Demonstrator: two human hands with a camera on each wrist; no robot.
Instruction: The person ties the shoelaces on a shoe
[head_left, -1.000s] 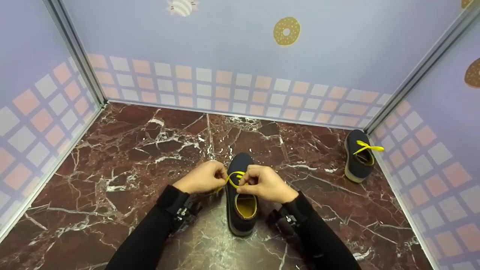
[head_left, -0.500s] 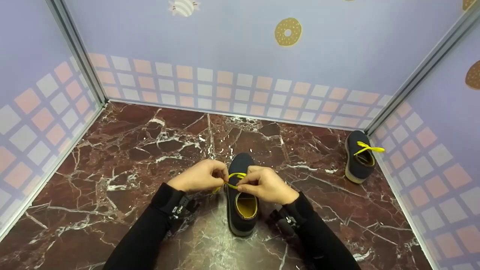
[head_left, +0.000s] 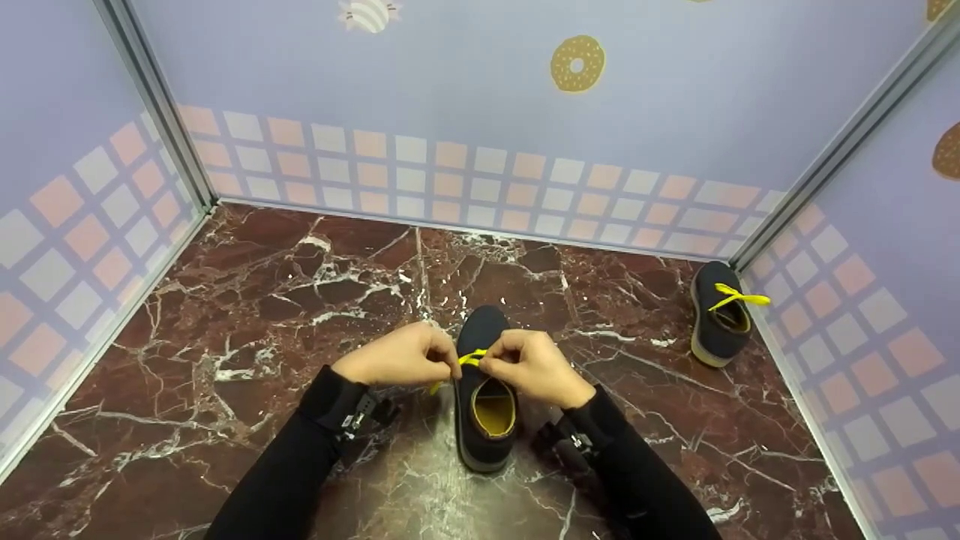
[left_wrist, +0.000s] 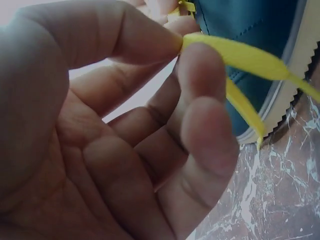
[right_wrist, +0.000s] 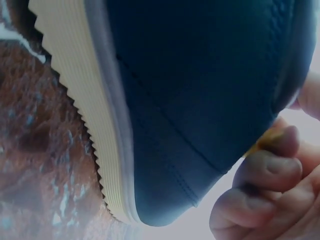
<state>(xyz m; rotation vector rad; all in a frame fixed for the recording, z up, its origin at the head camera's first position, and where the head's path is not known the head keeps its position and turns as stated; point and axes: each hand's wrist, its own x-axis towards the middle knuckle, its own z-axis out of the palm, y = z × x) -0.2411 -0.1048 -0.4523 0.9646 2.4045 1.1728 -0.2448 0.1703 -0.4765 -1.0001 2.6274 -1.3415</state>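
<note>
A dark navy shoe [head_left: 481,326] with a yellow lining stands on the floor between both hands, toe pointing away. My left hand [head_left: 405,355] pinches the yellow shoelace [left_wrist: 245,56] between thumb and index finger, on the shoe's left side. A second strand and the lace tip hang below that hand in the left wrist view. Over the right side of the laced area, my right hand [head_left: 537,367] pinches the lace with thumb and index finger; its fingertips mostly hide that part. A short stretch of yellow lace lies across the shoe's tongue between the hands.
Another navy shoe [head_left: 708,286], its yellow lace tied in a bow, stands by the right back corner. Reddish-brown marbled floor [head_left: 300,300] lies around. Lilac wall panels [head_left: 450,90] enclose the back and both sides.
The yellow lace loop between the hands has shrunk and drawn down close to the shoe. The left hand shifted slightly left, then back toward the shoe. Both shoes stay in place.
</note>
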